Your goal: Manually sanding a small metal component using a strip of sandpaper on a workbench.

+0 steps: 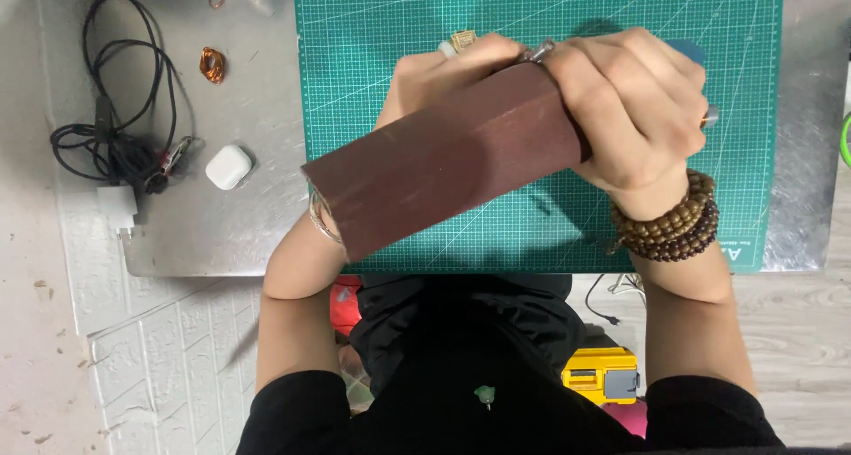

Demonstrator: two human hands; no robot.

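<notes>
We've got the wood block held tilted over the green cutting mat. Right hand clamped around its far end; left hand mostly hidden behind, pinching a small brass piece.

We are seeing no labels, signs or screens here. We are spotting two small boxes that may be packages. A little white case with round corners is lying shut on the shiny metal table, just left of the green mat, near a bunch of black wires. A yellow box with a grey clasp is sitting down on the floor, under the table edge.
</notes>
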